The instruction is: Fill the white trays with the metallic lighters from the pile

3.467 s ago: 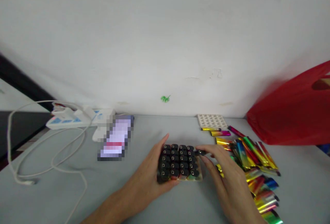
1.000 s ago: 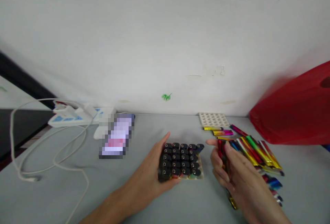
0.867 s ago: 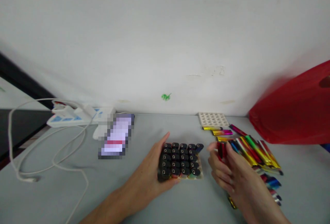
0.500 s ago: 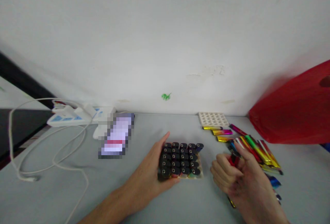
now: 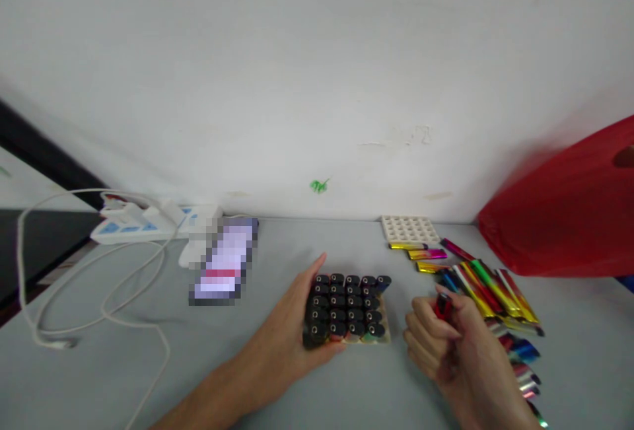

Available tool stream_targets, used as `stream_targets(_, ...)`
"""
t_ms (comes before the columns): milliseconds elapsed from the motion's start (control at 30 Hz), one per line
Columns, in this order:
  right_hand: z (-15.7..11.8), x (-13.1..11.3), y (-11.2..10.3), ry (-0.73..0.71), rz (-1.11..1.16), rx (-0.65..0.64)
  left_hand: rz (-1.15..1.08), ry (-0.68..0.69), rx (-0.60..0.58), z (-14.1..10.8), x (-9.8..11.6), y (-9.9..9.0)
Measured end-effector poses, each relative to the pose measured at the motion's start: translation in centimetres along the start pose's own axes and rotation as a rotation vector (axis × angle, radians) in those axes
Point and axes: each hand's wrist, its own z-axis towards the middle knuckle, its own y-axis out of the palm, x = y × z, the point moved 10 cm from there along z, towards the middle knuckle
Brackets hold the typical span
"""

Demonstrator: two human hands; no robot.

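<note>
Head view: a tray of lighters (image 5: 347,311) on the worktop (image 5: 123,377) is being steadied at its left edge by the open left hand (image 5: 292,327), while a red lighter (image 5: 442,306) is being gripped just right of the tray by the closed fingers (image 5: 421,331) of the right hand (image 5: 456,347).

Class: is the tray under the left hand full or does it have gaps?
Full, as far as visible: black lighter tops fill every row of the tray; the left hand hides its left edge.

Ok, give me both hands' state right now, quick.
Left hand: open, cupped against the left side of the tray of lighters.
Right hand: closed, fingers curled around a red lighter.
</note>
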Motion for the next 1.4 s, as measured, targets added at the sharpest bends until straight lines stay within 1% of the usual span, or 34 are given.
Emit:
stream_targets(200,-0.1,-0.1,0.3,0.023,0.055,-0.053,0.001,0.018,-0.001,0.0,0.1,0.1)
stream_targets(433,-0.1,-0.2,0.4,0.019,0.066,-0.065,0.007,0.023,0.011,-0.1,0.0,0.0)
stream_targets(667,0.1,-0.4,-0.2,-0.047,0.065,-0.011,0.008,0.014,-0.008,0.0,0.1,0.1)
stream_targets(833,0.1,-1.0,0.0,-0.09,0.063,0.037,-0.011,0.008,-0.004,0.0,0.1,0.1)
stream_targets(933,-0.3,-2.0,-0.4,-0.189,-0.077,0.135,-0.007,0.006,-0.006,0.0,0.1,0.1)
stream_targets(1033,-1.0,-3.7,-0.4,-0.367,-0.364,0.229,0.004,0.012,-0.002,0.0,0.2,0.0)
stream_targets(1100,-1.4,-4.7,0.2,-0.475,-0.543,0.253,0.011,0.016,0.002,0.0,0.2,0.0)
stream_targets(1167,-1.6,-5.3,0.6,-0.541,-0.664,0.255,0.016,0.018,0.002,0.0,0.1,-0.1)
stream_targets(1267,-1.6,-5.5,0.6,-0.554,-0.747,0.227,0.025,0.018,-0.005,0.0,0.1,0.0)
stream_targets(1400,-1.5,-5.4,0.3,-0.544,-0.82,0.223,0.025,0.01,-0.005,0.0,0.0,0.0)
